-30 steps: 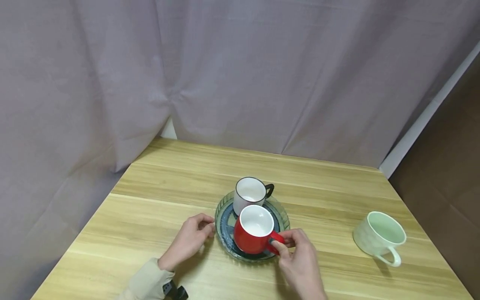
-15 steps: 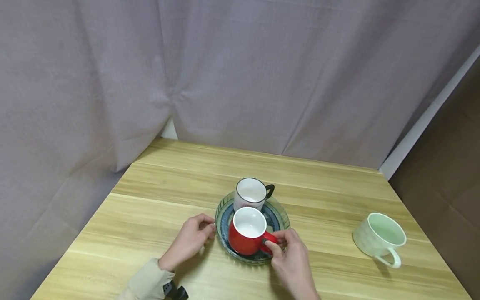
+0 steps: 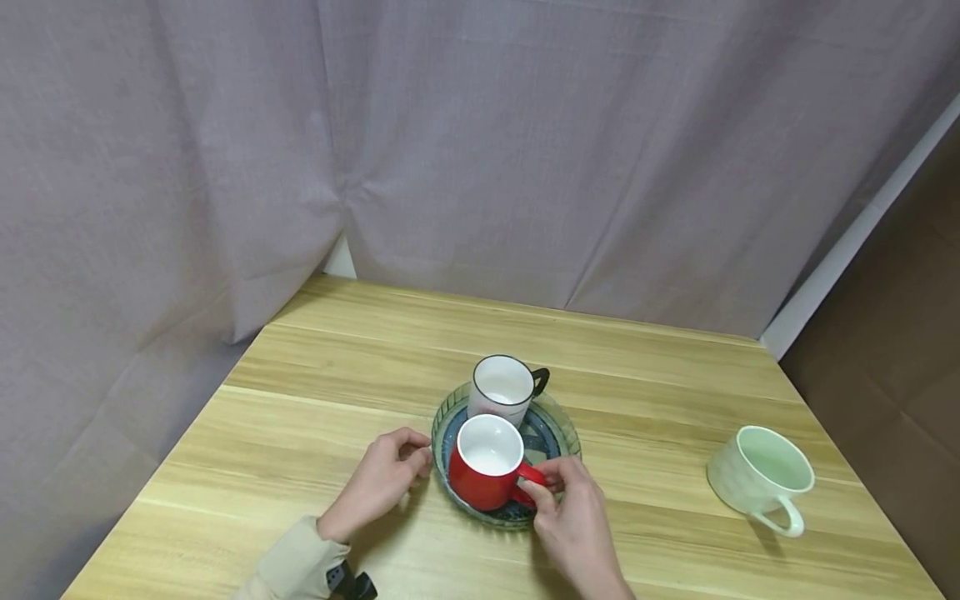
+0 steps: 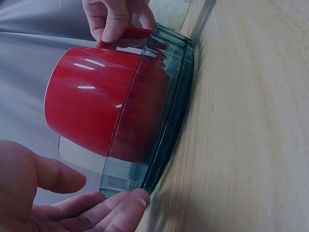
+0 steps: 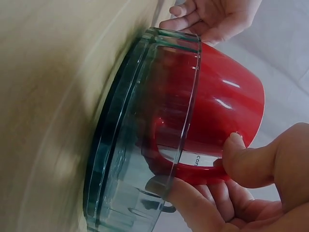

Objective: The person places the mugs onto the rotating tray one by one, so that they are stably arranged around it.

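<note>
A red mug [image 3: 478, 485] with a white inside stands upright in the front left of a round, clear glass dish [image 3: 567, 421]. My right hand [image 3: 576, 518] pinches its handle between thumb and fingers, which the right wrist view shows reaching over the dish's wall. Behind it in the same dish is a white mug [image 3: 504, 383] with a dark rim and black handle, partly hidden by the red one. At the dish's left side, my left hand [image 3: 381, 477] touches the glass wall with relaxed fingertips [image 4: 135, 200], its thumb held apart.
A pale green mug [image 3: 753, 479] stands on the wooden table [image 3: 337, 350] to the right, handle toward the front. Grey curtains [image 3: 480, 150] hang behind and left, and a brown panel [image 3: 892, 358] borders the right side.
The right hand has shifted the red mug leftward inside the dish, baring more of the dish's right floor. My left hand, the white mug and the green mug stay put.
</note>
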The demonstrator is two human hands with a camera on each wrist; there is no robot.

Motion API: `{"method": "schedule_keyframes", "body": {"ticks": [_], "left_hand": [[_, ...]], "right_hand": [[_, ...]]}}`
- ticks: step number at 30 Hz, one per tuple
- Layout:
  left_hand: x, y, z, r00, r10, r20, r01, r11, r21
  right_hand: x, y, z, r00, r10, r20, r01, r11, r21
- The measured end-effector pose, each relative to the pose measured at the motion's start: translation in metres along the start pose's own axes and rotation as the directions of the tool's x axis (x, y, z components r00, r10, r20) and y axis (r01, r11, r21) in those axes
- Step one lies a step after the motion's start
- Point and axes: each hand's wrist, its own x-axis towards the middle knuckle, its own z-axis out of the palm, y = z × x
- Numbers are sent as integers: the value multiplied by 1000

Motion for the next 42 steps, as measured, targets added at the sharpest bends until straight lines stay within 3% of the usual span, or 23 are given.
{"method": "schedule_keyframes", "body": {"ticks": [10,17,29,35,38,42], "left_hand": [[-1,0,1,1000,-4,2,4,1000,-7],[0,1,1,1000,-6,-5,6,1000,-4],[0,0,1,1000,-5,-11,4,1000,-2],[0,-1,1,1000,-7,-6,7,1000,-8],[1,0,1,1000,-14,-5,14,1000,-10],[2,0,1,1000,-26,-11,26,1000,-10]], "right_hand": [[-1,0,2,999,27,26,-27,1000,-2],[-2,-2,2,1000,-7,29,7,1000,-4],[-3,-10,-5,988,60,146,-62,998,10],[0,0,-30,999,38,26,-40,997,67],[3,9,-50,997,35,-71,-32,999,36],[6,21,-78,983,80,-165,-88,995,-41]]}}
